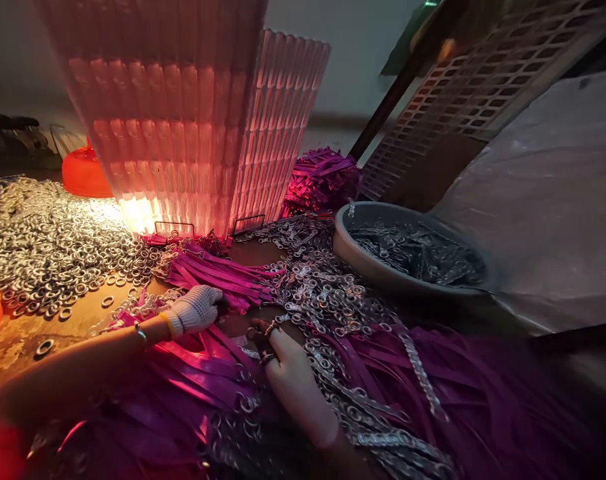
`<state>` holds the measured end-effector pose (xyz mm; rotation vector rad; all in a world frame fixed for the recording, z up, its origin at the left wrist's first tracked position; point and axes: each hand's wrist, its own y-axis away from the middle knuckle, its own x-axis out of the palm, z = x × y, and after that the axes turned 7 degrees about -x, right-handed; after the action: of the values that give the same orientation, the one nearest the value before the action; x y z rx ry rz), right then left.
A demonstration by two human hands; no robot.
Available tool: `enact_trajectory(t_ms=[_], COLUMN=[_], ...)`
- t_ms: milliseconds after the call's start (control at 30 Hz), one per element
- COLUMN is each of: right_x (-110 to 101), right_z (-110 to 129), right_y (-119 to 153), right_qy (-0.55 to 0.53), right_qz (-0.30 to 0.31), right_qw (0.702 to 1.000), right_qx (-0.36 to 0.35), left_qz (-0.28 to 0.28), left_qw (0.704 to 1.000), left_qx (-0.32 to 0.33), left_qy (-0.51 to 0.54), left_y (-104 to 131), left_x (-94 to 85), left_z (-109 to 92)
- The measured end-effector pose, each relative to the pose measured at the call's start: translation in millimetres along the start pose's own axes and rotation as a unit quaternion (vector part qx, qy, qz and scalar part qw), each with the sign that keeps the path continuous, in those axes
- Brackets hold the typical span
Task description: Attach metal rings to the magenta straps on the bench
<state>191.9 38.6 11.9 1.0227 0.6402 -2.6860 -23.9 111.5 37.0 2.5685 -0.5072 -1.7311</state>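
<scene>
My left hand (197, 308), in a white dotted glove, is bent closed beside a bundle of magenta straps (223, 275); what its fingers hold is hidden. To its right, my right hand (285, 360) wears a pale glove with dark fingertips, and its fingers are pinched on a small metal ring chain (279, 321). More magenta straps (197, 377) lie beneath and in front of both hands. Linked metal rings (333, 293) are heaped to the right of my right hand.
Loose metal rings (47, 233) cover the left of the table (95, 307). An orange lamp shade (87, 173) stands behind them, beside upright ribbed plastic panels (167, 133). A grey basin (345, 243) with chains sits at right. Further straps (323, 180) are piled behind.
</scene>
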Motion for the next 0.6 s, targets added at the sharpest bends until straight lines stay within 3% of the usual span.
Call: enact_trajectory(t_ms=[167,367,467,600], right_x=[5.1,7.2,2.6,1.0], right_z=[28.5,44.9,49.5,55.8], right_y=[-14.4,-17.6,-15.7,-13.9], right_qy=[0.078,0.173,0.185,0.229], right_qz=[0.066,0.041,0.039,0.062], right_qw=[0.995,0.984,0.982,0.971], right_qx=[-0.019,-0.023,-0.024,-0.040], left_qz=[-0.073,-0.191,-0.128,0.021], left_qw=[0.981,0.968,0.957,0.898], left_qx=[-0.014,0.054,0.027,-0.056], left_qy=[0.179,0.155,0.260,0.436], left_y=[40.2,58.1,64.9,77.5], left_x=[-7.7,-8.0,-15.3,-24.0], left_z=[5.1,-4.6,-12.1,-25.0])
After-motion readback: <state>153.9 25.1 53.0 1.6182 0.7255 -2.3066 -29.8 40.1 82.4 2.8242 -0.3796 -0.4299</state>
